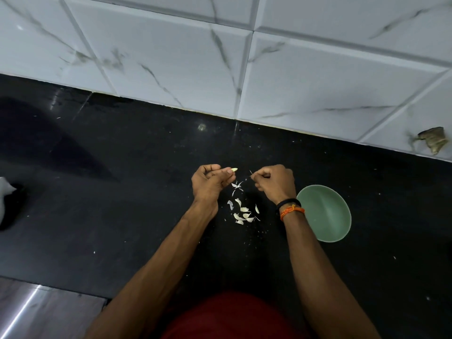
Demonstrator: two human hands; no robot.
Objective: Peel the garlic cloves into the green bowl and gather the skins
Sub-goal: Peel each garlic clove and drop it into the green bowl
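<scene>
My left hand point(208, 183) pinches a pale garlic clove point(234, 170) at its fingertips, above the black counter point(122, 204). My right hand point(275, 183) is curled and pinches a thin strip of skin point(251, 172) a little to the right of the clove. Between and below the hands, several white cloves and skins point(242, 212) lie scattered on the counter. The green bowl point(325, 212) stands to the right of my right wrist; no cloves show inside it.
A white marble-tiled wall point(244, 57) runs along the back of the counter. A white object point(5, 199) lies at the left edge. The counter's front edge and a steel surface point(36, 311) sit at the lower left. Small skin flecks dot the counter.
</scene>
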